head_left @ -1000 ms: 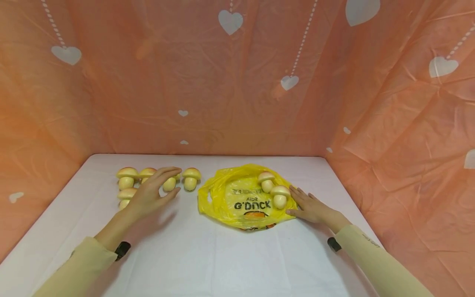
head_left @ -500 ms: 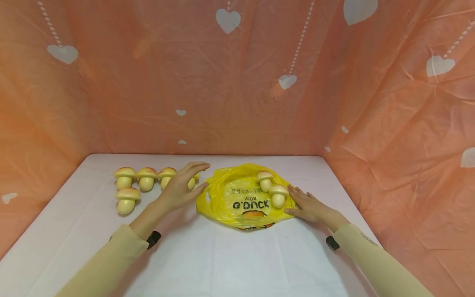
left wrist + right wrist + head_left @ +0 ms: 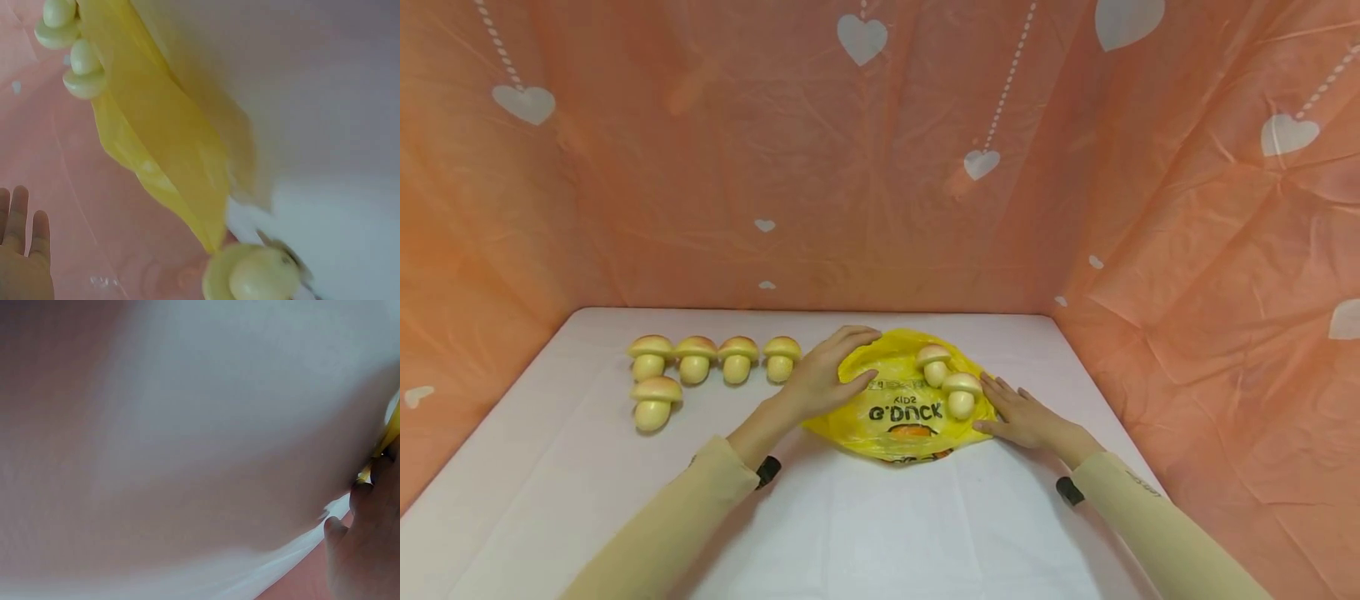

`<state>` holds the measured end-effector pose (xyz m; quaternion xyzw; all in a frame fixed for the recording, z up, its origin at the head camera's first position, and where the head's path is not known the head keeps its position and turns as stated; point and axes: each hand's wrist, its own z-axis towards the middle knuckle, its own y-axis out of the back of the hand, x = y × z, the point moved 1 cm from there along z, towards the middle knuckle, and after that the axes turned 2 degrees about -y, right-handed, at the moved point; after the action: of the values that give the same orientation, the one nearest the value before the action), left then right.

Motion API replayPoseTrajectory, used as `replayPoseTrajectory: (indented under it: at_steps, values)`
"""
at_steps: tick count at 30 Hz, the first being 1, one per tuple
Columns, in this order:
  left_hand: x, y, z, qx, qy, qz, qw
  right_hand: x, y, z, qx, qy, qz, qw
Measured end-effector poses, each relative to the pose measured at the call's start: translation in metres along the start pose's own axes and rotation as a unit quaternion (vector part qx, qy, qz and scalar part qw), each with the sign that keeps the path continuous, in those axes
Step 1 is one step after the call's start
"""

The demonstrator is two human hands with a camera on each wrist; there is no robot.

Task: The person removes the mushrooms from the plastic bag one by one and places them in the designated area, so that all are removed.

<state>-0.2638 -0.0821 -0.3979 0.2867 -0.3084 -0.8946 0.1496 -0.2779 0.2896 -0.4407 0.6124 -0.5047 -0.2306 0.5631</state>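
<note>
A yellow plastic bag [image 3: 868,442] with black lettering lies flat on the white table. Two toy mushrooms [image 3: 936,375], with cream stems and reddish-topped caps, sit on its right part. My left hand [image 3: 823,379] is over the bag's left part, fingers extended, holding nothing; whether it touches the plastic cannot be told. It hides the bag's handle end. In the left wrist view, a few of its fingers [image 3: 40,240] show straight beside the yellow bag [image 3: 156,119]. My right hand [image 3: 1026,417] rests at the bag's right edge with fairly straight fingers, beside the nearer mushroom.
Several more toy mushrooms [image 3: 696,367] stand at the back left of the table [image 3: 880,533], most in a row, with one mushroom [image 3: 655,404] in front. Orange curtains [image 3: 820,167] with pale hearts enclose the back and sides.
My left hand has moved right, from over the row of mushrooms to over the left part of the bag, uncovering the row. The right hand stays at the bag's edge.
</note>
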Motion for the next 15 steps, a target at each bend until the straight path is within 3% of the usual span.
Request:
replayPoseTrajectory:
  at_steps: [15]
  values:
    - [-0.019,-0.051,0.030,0.054,0.025,-0.025,0.9979,0.002,0.000,0.001,0.002,-0.005,0.000,1.000]
